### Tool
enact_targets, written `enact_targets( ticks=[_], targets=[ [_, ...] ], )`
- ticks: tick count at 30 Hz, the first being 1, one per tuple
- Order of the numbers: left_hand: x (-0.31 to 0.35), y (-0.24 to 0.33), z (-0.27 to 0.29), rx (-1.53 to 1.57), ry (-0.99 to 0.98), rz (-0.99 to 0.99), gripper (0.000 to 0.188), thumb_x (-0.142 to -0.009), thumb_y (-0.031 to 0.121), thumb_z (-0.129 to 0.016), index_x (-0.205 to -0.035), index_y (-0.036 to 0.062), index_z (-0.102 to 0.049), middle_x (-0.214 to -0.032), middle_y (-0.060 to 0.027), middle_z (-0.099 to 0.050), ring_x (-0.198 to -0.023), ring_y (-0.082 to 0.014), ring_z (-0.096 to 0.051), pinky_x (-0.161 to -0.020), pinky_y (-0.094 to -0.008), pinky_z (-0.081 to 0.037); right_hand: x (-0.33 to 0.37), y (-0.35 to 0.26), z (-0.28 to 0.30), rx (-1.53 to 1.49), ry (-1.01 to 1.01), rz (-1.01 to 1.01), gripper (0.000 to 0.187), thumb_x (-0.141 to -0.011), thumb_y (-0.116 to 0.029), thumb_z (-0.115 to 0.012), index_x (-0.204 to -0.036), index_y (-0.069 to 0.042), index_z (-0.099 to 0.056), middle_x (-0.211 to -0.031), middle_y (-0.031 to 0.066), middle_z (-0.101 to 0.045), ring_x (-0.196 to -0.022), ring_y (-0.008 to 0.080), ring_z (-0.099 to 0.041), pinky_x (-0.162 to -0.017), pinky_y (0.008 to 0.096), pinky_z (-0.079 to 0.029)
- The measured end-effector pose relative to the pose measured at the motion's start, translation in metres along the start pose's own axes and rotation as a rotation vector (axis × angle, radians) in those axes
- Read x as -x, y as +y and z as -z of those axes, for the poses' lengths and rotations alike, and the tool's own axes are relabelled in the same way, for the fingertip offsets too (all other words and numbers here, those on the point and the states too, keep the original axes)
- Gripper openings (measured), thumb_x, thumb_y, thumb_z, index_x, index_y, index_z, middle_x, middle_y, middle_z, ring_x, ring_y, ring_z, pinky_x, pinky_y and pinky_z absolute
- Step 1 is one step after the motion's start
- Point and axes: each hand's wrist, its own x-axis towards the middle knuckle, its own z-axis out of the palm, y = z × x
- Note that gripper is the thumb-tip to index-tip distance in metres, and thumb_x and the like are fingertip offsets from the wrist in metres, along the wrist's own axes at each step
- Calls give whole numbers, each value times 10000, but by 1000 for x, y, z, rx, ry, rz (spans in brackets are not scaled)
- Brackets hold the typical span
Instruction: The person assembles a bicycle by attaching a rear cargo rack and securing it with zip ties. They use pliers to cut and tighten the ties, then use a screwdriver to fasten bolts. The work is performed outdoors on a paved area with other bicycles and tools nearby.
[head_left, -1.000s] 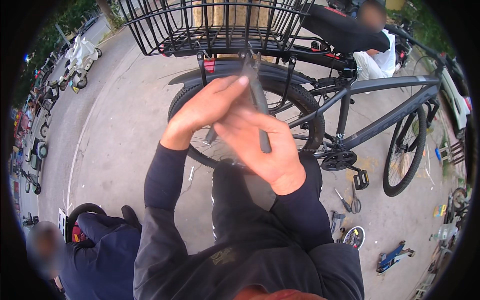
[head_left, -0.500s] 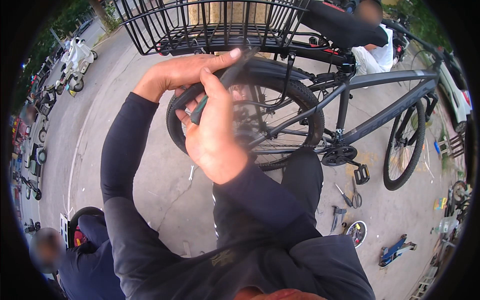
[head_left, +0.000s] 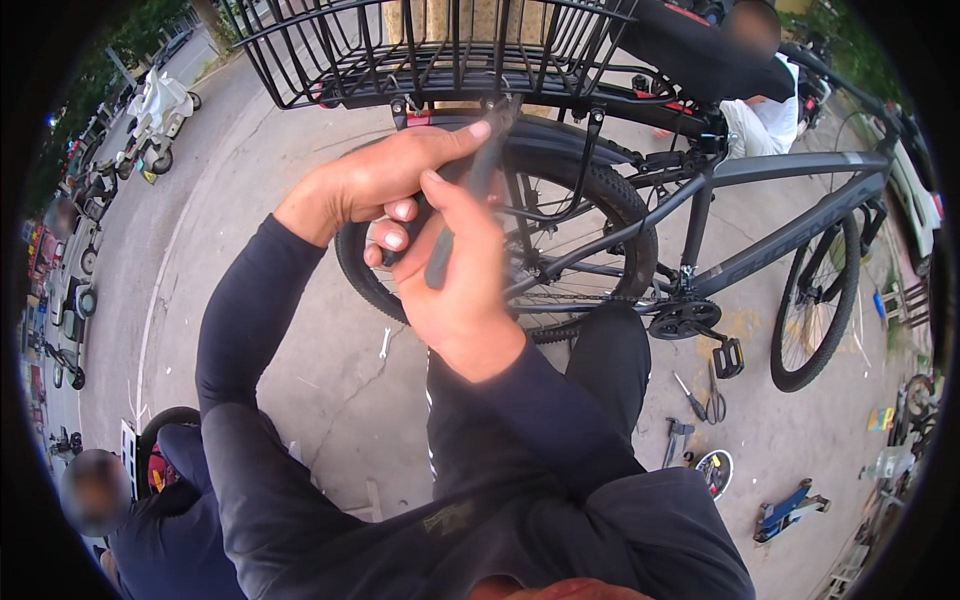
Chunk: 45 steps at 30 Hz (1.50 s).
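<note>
- We see the left hand (head_left: 375, 180) bent in from the left, its fingers curled narrowly round 1 dark handle, 2 fingertips showing below the thumb.
- Its thumb reaches out along the head of the grey-handled metal pliers (head_left: 485, 170); blur keeps us from telling whether it touches the head.
- We see the right hand (head_left: 462, 290) below and right of the left one, partly closed on the same pliers, with the grey handle across its palm; we cannot tell how tightly its hidden fingers grip.
- The pliers lie between the 2 hands, tilted, the head up and to the right, beyond both hands' fingers.
- Their jaws are at the lower edge of the black wire basket (head_left: 330, 60); we cannot tell whether they bite on anything.
- Behind the hands we see the black spoked rear wheel (head_left: 630, 220) of the dark grey metal bicycle (head_left: 800, 225).
- On the pale grey pavement (head_left: 320, 360) lies 1 silver metal spanner (head_left: 385, 343), below the left hand.
</note>
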Motion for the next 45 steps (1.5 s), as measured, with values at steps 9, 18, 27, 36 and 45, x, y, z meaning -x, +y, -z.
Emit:
enact_targets(
  ticks=[9,18,27,36,45],
  targets=[
    [-4,-10,-37,337,136,-12,588,-1040,544,-479,-1116,-16,-643,-773,-88,-683,-328,-44,-354,-265,-210,-341,14,-35,28,-90,-155,-172,167,-889,-111,-551,-1045,-145,-503,-827,23,-511,-649,170,-498,-602,396,-424],
    [-10,-8,-88,292,402,-45,680,-1048,605,-390,-1095,-17,-661,-556,-29,-525,-321,-98,-430,-273,-234,-356,18,-76,71,-76,-323,-414,294,-901,-174,-512,-1180,-111,-584,-876,-7,-504,-690,122,-462,-619,348,-398],
    [-19,-15,-94,334,402,-119,624,-1055,554,-397,-1178,-20,-610,-931,-120,-659,-582,-115,-494,-439,-245,-436,19,-102,80,-13,-344,-439,354,-946,-139,-502,-1295,-105,-543,-1007,75,-600,-808,228,-581,-752,464,-482],
    [-22,-45,-118,515,223,-109,520,-1080,460,-407,-1337,34,-561,-910,-130,-709,-376,-131,-502,-295,-267,-438,42,-145,88,564,-268,-555,364,-908,-131,-604,-1250,-7,-587,-1128,186,-695,-956,280,-694,-773,343,-552],
    [-36,-47,-137,649,262,-257,538,-1066,476,-445,-1153,-25,-620,-906,-104,-714,-422,-80,-509,-304,-203,-370,53,-153,89,817,-137,-471,496,-944,-110,-556,-1424,-31,-456,-1232,157,-641,-1033,290,-680,-696,350,-564]
  ],
)
